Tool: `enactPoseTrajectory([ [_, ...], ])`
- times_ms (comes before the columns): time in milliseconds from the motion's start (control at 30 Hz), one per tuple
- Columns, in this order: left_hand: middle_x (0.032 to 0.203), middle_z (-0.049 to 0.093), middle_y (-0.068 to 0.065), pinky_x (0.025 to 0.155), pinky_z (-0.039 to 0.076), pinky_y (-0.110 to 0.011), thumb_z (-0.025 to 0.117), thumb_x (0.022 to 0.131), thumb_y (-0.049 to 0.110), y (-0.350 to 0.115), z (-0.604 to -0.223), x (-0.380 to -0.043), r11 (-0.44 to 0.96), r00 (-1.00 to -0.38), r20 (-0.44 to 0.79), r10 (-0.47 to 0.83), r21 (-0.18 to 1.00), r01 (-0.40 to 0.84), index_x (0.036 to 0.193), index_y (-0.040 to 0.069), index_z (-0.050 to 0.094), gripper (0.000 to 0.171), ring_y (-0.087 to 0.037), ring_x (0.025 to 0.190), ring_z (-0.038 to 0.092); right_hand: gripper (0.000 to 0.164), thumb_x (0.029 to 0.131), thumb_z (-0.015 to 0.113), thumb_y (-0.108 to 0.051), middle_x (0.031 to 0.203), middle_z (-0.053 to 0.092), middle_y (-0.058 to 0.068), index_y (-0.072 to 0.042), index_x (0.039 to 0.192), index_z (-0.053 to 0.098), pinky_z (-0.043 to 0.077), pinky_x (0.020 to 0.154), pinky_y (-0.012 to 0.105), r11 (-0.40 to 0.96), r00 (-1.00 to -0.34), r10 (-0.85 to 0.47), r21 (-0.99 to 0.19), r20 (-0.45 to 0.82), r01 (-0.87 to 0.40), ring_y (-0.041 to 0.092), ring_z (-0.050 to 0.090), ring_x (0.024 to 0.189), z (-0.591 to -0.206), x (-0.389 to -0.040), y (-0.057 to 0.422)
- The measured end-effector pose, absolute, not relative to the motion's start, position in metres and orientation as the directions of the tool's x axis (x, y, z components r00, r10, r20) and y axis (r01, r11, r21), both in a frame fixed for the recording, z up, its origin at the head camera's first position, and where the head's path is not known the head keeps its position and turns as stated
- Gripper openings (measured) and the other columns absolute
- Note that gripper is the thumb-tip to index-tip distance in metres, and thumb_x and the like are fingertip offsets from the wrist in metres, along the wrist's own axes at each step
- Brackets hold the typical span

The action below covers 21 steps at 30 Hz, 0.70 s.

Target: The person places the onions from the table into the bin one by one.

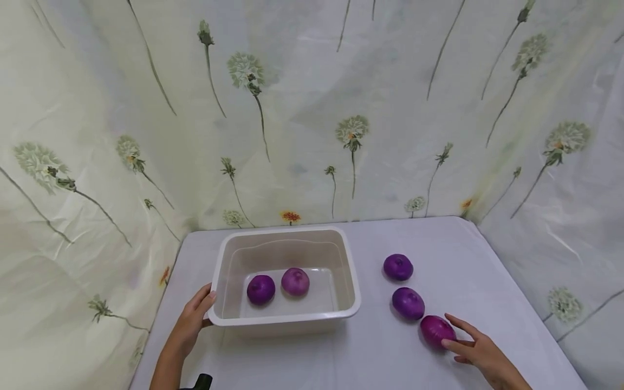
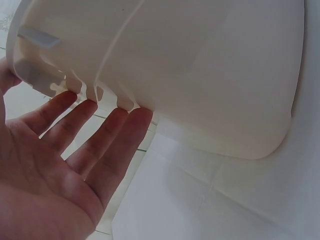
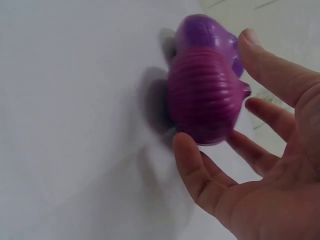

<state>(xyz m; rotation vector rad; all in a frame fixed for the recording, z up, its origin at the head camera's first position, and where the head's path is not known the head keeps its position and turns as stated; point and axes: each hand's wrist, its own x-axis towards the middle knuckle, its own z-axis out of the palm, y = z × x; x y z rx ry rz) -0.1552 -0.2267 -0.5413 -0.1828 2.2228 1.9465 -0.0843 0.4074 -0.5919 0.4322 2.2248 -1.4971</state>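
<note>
Head: onions (image 1: 261,290) in tub (image 1: 297,328) | left wrist: fingers (image 2: 122,155) touching tub's outside

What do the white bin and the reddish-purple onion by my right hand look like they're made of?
The white bin looks like smooth molded plastic with a slight sheen, given its rounded corners and one-piece rim. The reddish-purple onion has a ribbed, softly shiny surface, perhaps molded plastic or foam; real skin isn't ruled out.

Two bare hands, well apart.
The left hand (image 1: 189,319) extends four nearly straight fingers (image 2: 121,155), its forearm (image 1: 168,363) slanting upward; the right hand (image 1: 479,351) has its fingers spread in a loose curve.
</note>
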Motion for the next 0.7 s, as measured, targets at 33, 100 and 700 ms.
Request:
enactPoseTrajectory([
  [33,0.132,0.054,-0.018,0.078,0.054,-0.04,0.047,0.105,0.034,-0.226,-0.541,-0.156,0.134,-0.975,-0.219,0.027,0.968,-0.214,0.147,0.008,0.044,0.05,-0.018,0.099,0.061,0.086,0.095,0.068,-0.036,0.161,0.014,0.03,-0.008,0.159,0.018,0.057,0.089,0.042,0.363,-0.862,0.02,-0.8,-0.506,0.478,0.031,0.061,0.119,-0.594,-0.083,0.406],
  [100,0.134,0.053,-0.019,0.078,0.054,-0.04,0.047,0.105,0.035,-0.226,-0.541,-0.156,0.137,-0.974,-0.224,0.027,0.966,-0.219,0.148,0.008,0.043,0.051,-0.019,0.101,0.06,0.086,0.096,0.067,-0.034,0.16,0.015,0.032,-0.007,0.159,0.016,0.057,0.089,0.041,0.357,-0.866,0.014,-0.806,-0.5,0.472,0.036,0.057,0.123,-0.599,-0.081,0.403],
  [700,0.142,0.05,-0.021,0.081,0.053,-0.039,0.046,0.106,0.037,-0.228,-0.54,-0.156,0.144,-0.975,-0.218,0.043,0.967,-0.21,0.149,0.01,0.042,0.052,-0.022,0.107,0.058,0.099,0.089,0.069,-0.054,0.16,0.018,0.031,-0.008,0.159,0.018,0.047,0.1,0.058,0.481,-0.857,0.124,-0.725,-0.501,0.493,0.057,0.035,0.134,-0.614,-0.09,0.393],
])
